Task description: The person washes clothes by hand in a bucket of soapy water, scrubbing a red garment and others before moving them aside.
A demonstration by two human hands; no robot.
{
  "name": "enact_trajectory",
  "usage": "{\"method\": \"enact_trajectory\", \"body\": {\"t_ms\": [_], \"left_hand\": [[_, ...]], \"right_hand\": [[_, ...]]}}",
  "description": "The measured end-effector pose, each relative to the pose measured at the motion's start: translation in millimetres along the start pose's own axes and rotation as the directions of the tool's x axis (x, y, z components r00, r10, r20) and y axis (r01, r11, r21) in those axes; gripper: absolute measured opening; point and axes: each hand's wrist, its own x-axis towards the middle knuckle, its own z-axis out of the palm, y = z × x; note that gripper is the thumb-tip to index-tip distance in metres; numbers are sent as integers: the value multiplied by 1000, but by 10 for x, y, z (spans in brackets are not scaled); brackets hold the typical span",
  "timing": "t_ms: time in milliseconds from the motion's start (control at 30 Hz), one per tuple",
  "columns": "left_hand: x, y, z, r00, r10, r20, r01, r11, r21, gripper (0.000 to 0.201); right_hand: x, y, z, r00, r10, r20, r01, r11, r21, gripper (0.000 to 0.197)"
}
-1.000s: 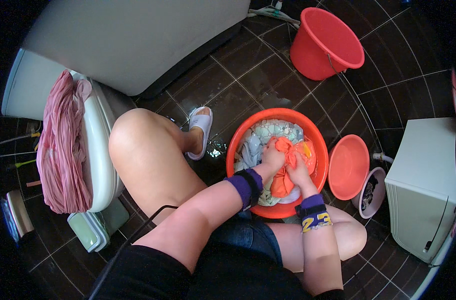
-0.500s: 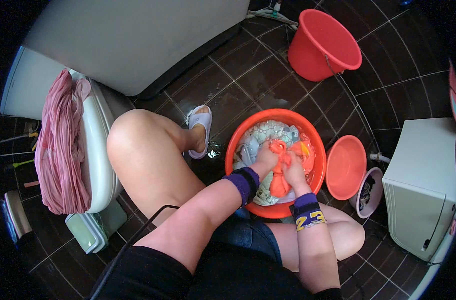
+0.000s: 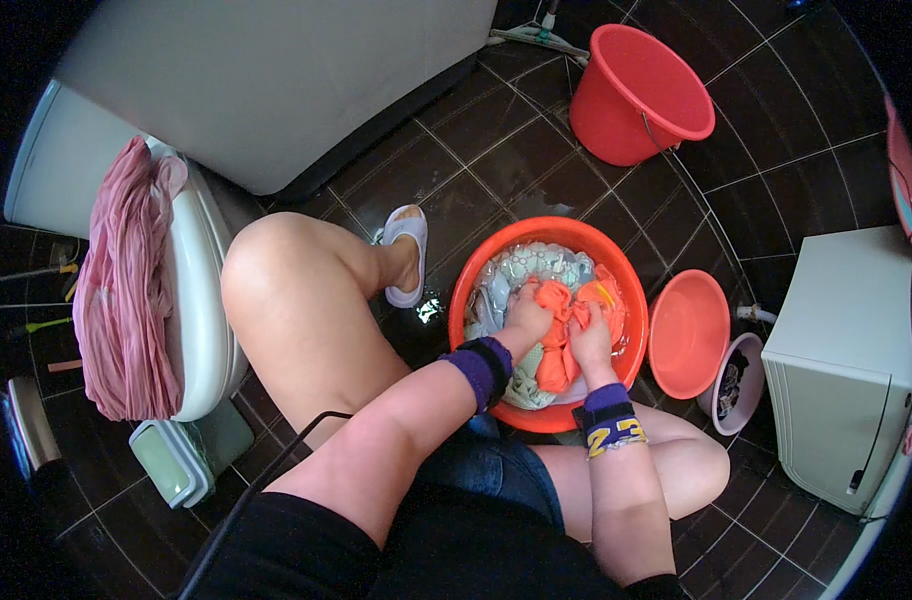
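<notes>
A large orange-red basin (image 3: 469, 262) stands on the floor in front of me, with water and wet laundry in it. Over it, my left hand (image 3: 531, 316) is closed on the left part of a bright orange garment (image 3: 556, 362). My right hand (image 3: 589, 338) grips the same cloth a little to the right. The garment is bunched, its lower end hanging between my hands and a yellow-marked part spreading to the far right. Whitish and pale green laundry (image 3: 536, 262) lies beneath and behind it. Purple bands circle both my wrists.
To the right sit a smaller coral basin (image 3: 688, 335), a pale bowl with dark cloth (image 3: 751, 400) and a white cabinet (image 3: 826, 370). A red bucket (image 3: 626, 110) stands at the far wall. Pink cloth (image 3: 126, 300) drapes over the white toilet (image 3: 198, 300) at left. Dark floor tiles look wet.
My hands have shifted slightly on the orange garment and the cloth between them is less tightly bunched. The right hand sits a touch farther right on it. The view has shifted slightly.
</notes>
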Motion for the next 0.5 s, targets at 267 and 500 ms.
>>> {"method": "enact_trajectory", "body": {"t_ms": [267,500], "left_hand": [[-44,103,-39,985,-99,141,92,994,61,64],[-59,190,-50,984,-106,145,101,994,44,65]], "right_hand": [[42,193,43,982,-191,-3,190,981,45,31],[48,179,-20,968,-221,116,202,967,153,32]]}}
